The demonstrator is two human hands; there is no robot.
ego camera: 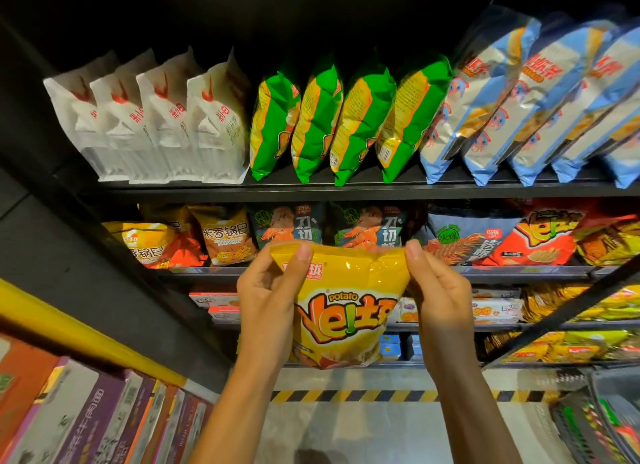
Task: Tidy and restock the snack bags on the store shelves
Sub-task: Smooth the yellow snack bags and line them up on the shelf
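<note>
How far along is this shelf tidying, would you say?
The top shelf looks done: white bags, green bags and blue bags stand in neat rows. In hand: the left hand and right hand pinch the top corners of a yellow potato chip bag, not yet shelved. Left: the second shelf's orange bags lie jumbled.

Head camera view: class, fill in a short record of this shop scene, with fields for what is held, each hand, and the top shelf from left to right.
held item: yellow potato chip bag, upright, in front of the shelves
left hand: grip pinches the bag's top left corner
right hand: grip pinches the bag's top right corner
top shelf, left to right: white bags, green bags, blue bags
</note>
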